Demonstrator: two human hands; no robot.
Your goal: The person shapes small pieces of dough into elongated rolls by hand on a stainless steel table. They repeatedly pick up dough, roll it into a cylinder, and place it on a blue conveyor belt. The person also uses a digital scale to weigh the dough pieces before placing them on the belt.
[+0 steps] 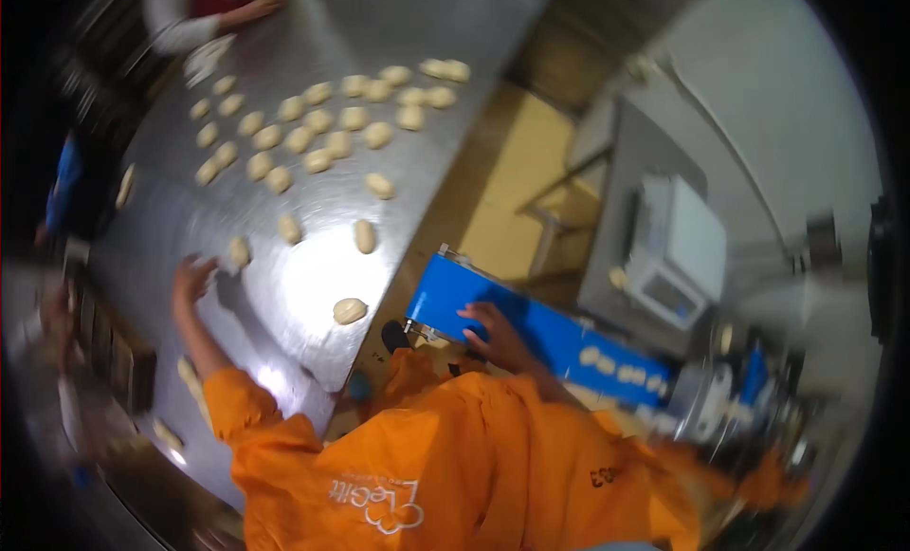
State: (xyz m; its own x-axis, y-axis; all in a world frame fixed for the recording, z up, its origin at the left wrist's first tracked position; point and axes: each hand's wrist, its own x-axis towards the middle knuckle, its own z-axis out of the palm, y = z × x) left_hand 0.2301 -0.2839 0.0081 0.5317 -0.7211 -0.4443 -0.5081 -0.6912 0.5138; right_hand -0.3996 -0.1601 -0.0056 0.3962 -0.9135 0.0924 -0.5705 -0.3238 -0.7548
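My left hand (193, 279) is stretched over the steel table (174, 224), fingers apart, with a shaped dough piece (239, 252) just beyond its fingertips. Whether they touch is blurred. Above the near end of a blue conveyor belt (448, 288), my right hand (494, 334) is spread and holds nothing. One dough piece (350, 311) lies close to the table edge on the conveyor side. Farther up the table, several dough pieces (318, 121) sit in loose rows. More dough pieces (617, 369) rest at the far end of the belt.
A white machine (682, 245) stands on a grey side table (625, 167) to the right. Blurred metal equipment (711, 401) borders the belt's far end. Another person's arm (242, 14) reaches over the table at top left. A person (64, 380) stands by stacked trays (117, 345) at left.
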